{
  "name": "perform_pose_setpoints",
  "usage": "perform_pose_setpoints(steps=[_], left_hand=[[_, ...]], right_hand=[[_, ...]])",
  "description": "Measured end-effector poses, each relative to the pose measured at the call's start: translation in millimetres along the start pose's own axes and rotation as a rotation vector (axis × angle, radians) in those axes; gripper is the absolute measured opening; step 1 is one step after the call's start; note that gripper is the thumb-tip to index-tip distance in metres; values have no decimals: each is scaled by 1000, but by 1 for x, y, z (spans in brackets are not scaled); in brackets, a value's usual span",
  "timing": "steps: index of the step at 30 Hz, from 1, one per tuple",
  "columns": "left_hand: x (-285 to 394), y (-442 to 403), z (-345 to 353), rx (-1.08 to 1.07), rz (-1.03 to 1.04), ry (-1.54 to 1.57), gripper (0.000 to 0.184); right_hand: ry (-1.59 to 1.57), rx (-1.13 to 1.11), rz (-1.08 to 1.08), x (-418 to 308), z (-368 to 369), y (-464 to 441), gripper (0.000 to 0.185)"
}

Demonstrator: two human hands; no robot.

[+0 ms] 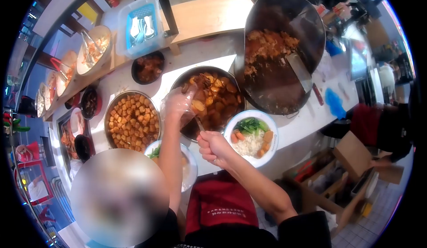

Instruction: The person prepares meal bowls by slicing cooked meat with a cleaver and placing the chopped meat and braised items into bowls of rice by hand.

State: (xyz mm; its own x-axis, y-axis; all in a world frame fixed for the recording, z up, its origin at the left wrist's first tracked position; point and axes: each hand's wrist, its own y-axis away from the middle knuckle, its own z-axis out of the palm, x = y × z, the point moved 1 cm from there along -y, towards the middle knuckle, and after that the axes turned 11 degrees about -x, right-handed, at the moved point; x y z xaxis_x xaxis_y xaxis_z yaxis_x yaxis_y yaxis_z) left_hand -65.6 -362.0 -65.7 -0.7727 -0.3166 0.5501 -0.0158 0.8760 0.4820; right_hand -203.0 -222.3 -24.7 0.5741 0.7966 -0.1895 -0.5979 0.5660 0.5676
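Observation:
A large round pot point(242, 97) holds brown stew with potato slices and dark meat pieces. Over its left side is my left hand point(180, 103), in a clear plastic glove; its fingers are blurred beside the meat and potato, so I cannot make out their grip. My right hand point(214, 149) is closed around the thin metal handle point(199, 124) of a utensil whose far end is hidden in the stew. Right of that hand stands a plate point(274, 136) with rice, greens, carrot and brown chunks. Partly behind my left forearm is another plate point(192, 170) of food.
Left of the stew is a pan of browned cubes point(133, 116). A big wok point(284, 38) with minced food and a wide metal spatula point(299, 72) stands at right. A plastic bin of spoons point(141, 27) and bowls with tongs point(94, 47) line the back. A blurred patch covers the lower left.

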Motion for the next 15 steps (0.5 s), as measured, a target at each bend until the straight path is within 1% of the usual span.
perform_pose_setpoints(steps=[4, 5, 7, 9, 10, 11, 12, 13, 15], left_hand=[[3, 2, -15, -42, 13, -16, 75], [13, 8, -22, -40, 21, -12, 75], [36, 35, -45, -32, 35, -141, 72], [49, 26, -53, -42, 73, -118, 71], [45, 31, -56, -72, 72, -119, 71], [68, 40, -71, -107, 47, -220, 56], [88, 54, -82, -103, 64, -217, 56], [98, 79, -91, -80, 155, -288, 55], [122, 94, -100, -66, 286, -498, 57]], right_hand=[[45, 29, -42, 0, 21, 8, 21], [51, 30, -49, -3, 25, 11, 21], [38, -1, -64, 0, 36, 19, 21], [61, 7, -109, -11, 50, 31, 21], [46, 14, -123, -2, 59, 40, 20], [55, 16, -139, -8, 66, 48, 20], [77, -2, -170, -16, 73, 58, 20], [76, -25, -187, -12, 82, 71, 20], [65, -40, -222, -28, 96, 90, 19]])
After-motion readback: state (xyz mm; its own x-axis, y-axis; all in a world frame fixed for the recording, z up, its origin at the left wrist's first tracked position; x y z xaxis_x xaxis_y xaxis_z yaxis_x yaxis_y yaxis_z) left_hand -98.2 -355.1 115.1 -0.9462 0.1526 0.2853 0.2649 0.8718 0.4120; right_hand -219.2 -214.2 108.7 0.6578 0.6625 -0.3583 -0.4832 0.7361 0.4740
